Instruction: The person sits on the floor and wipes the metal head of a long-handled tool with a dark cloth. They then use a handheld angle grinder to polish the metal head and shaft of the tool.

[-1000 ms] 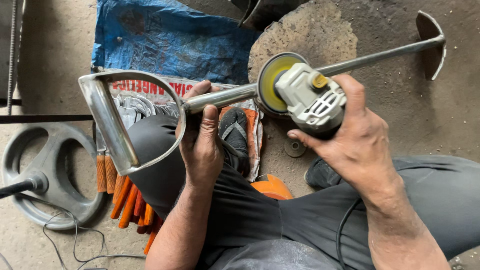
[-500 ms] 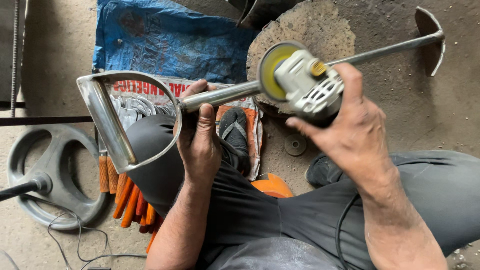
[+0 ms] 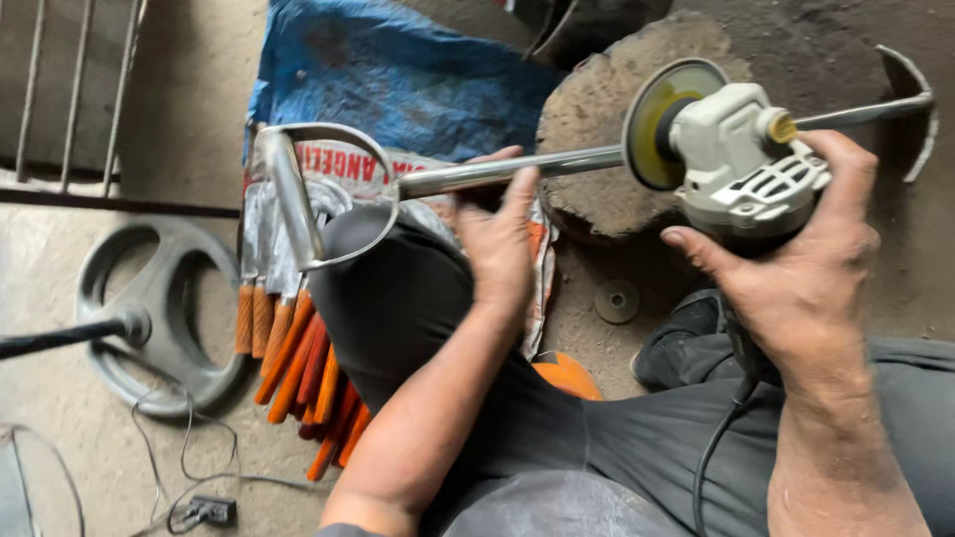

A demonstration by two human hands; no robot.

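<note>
My left hand (image 3: 497, 239) grips the shaft of a long steel rod tool (image 3: 587, 159) that rests across my knee. The rod has a curved loop (image 3: 298, 199) at its left end and a curved blade (image 3: 910, 94) at its right end. In my right hand (image 3: 796, 268) is a pale grey angle grinder (image 3: 741, 149), whose yellow-backed disc (image 3: 662, 124) sits against the rod near its middle. The grinder's black cord (image 3: 721, 438) hangs down over my dark trousers.
A blue tarp (image 3: 398, 70) and a printed sack lie behind the rod. Several orange-handled tools (image 3: 298, 368) lie by my left leg. A round metal base with a pole (image 3: 159, 318) sits at left, a stone block (image 3: 617, 89) under the grinder, and a small disc (image 3: 617, 300) on the ground.
The grinder has tilted and shifted slightly along the rod. My left hand keeps its hold on the shaft, now with the fingers stretched more along it.
</note>
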